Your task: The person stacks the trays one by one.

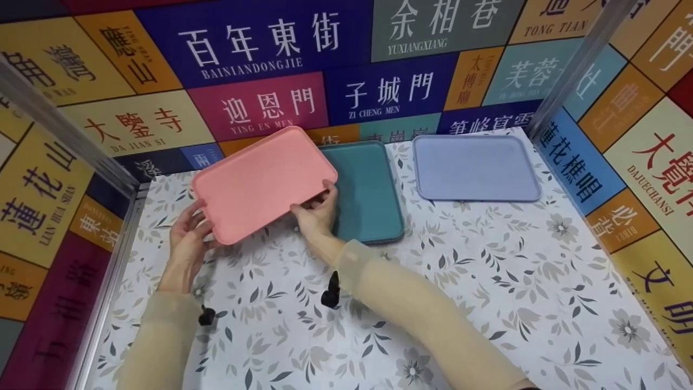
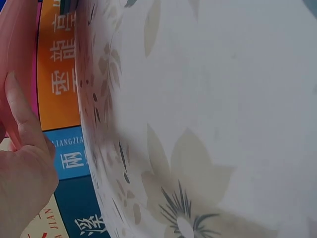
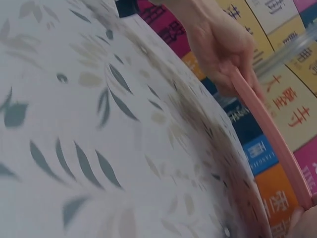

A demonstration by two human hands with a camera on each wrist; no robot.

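Both hands grip a pink rectangular tray (image 1: 262, 187), tilted and raised off the table. The left hand (image 1: 189, 233) holds its left end, fingers over the edge and thumb below; in the left wrist view that hand (image 2: 29, 163) shows against the pink tray (image 2: 15, 54). Near the tray's lower right corner, the right hand (image 1: 318, 212) pinches the long front edge. The right wrist view shows the tray edge-on (image 3: 270, 131), with the left hand (image 3: 220, 47) at the far end. A teal tray (image 1: 368, 195) lies beside the right hand, its left part hidden behind the pink one.
A lavender-blue tray (image 1: 476, 168) lies at the back right of the table. White cloth with grey leaf patterns covers the table (image 1: 487, 281). Panels with coloured Chinese lettering (image 1: 265, 43) stand behind and on both sides, with metal posts (image 1: 584, 59) at the corners.
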